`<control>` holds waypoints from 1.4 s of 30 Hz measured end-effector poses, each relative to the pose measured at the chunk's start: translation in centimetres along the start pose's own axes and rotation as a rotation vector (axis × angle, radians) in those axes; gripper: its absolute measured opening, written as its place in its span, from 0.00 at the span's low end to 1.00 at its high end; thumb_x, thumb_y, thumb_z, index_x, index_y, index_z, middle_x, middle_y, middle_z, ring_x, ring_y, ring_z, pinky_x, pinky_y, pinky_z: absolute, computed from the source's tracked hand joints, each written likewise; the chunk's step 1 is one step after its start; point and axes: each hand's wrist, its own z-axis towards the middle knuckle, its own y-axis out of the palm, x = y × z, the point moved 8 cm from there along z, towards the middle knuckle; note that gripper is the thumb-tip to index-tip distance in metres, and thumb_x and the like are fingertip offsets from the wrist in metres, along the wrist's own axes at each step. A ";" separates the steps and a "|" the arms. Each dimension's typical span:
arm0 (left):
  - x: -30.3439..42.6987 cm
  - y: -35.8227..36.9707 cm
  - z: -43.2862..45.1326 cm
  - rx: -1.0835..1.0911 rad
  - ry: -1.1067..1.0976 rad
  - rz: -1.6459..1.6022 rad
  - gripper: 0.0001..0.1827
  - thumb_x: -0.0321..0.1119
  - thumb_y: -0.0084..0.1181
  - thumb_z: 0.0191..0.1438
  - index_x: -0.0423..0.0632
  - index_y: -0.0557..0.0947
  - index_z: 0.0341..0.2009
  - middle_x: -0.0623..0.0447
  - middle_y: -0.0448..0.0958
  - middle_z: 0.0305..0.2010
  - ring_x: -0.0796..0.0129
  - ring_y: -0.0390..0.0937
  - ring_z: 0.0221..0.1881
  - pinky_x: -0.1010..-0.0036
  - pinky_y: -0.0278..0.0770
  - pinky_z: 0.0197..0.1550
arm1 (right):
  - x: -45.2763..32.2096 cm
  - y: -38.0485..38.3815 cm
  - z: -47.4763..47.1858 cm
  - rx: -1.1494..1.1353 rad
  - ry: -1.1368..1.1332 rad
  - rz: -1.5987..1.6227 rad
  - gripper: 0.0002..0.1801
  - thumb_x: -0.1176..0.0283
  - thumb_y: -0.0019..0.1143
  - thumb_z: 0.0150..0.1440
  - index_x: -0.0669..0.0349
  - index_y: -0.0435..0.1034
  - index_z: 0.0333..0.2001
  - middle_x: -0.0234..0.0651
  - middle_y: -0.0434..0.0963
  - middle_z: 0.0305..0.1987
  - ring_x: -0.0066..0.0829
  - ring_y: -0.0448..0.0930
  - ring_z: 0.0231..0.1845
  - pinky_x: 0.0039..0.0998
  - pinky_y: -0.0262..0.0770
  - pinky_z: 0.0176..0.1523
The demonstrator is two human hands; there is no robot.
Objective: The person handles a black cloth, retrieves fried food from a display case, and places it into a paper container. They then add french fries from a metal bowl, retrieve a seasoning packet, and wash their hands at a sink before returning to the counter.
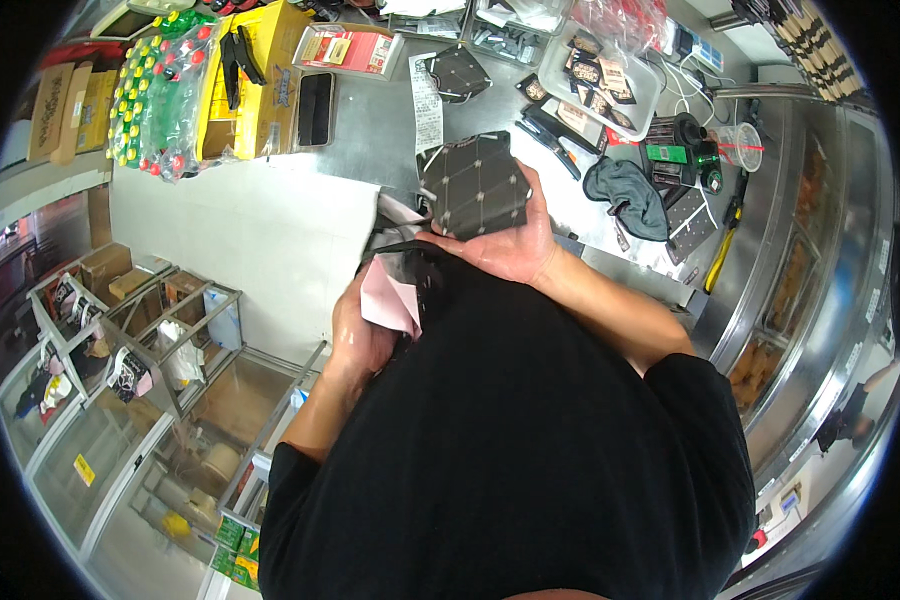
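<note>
A dark packet with a diamond pattern (476, 184), apparently paper, rests upright on the palm of my right hand (521, 244). The fingers and thumb of that hand are around its right and lower sides. Lower and to the left, my left hand (358, 330) holds a crumpled black-and-pink bag (390, 296) close to my shirt. Part of the bag and several left fingers are hidden. Just beyond the packet, a printed paper slip (426, 105) lies on the steel table (371, 116), with a second dark patterned packet (459, 73) partly over it.
On the table's left are a phone (316, 109), a yellow carton (266, 82) and wrapped bottles (146, 105). To the right are a stapler (551, 139), a plastic tray of sachets (645, 112) and a dark grey cloth (626, 196). A metal rack (131, 322) stands at lower left.
</note>
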 end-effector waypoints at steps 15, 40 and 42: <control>-3.9 0.0 -1.1 -0.127 -0.538 -0.126 0.18 0.46 0.55 0.61 0.45 0.83 0.46 0.51 0.84 0.41 0.59 0.81 0.40 0.64 0.80 0.46 | 1.7 5.8 2.4 -0.173 0.050 -0.100 0.36 0.40 0.52 0.64 0.51 0.68 0.67 0.41 0.74 0.67 0.43 0.75 0.67 0.58 0.68 0.70; 5.7 17.2 -1.5 -0.172 0.903 1.762 0.14 0.39 0.63 0.54 0.40 0.86 0.28 0.35 0.80 0.26 0.38 0.80 0.30 0.53 0.77 0.34 | -11.5 -7.7 -3.0 0.495 0.468 -2.680 0.51 0.59 0.74 0.51 0.59 0.57 0.75 0.57 0.58 0.76 0.52 0.60 0.76 0.37 0.59 0.77; 5.1 15.8 2.4 -0.058 0.762 1.848 0.15 0.41 0.62 0.53 0.40 0.86 0.28 0.35 0.80 0.25 0.35 0.80 0.31 0.51 0.77 0.36 | -11.0 -10.8 -2.7 0.419 0.582 -2.734 0.53 0.61 0.75 0.51 0.58 0.55 0.77 0.57 0.55 0.79 0.54 0.56 0.80 0.37 0.55 0.80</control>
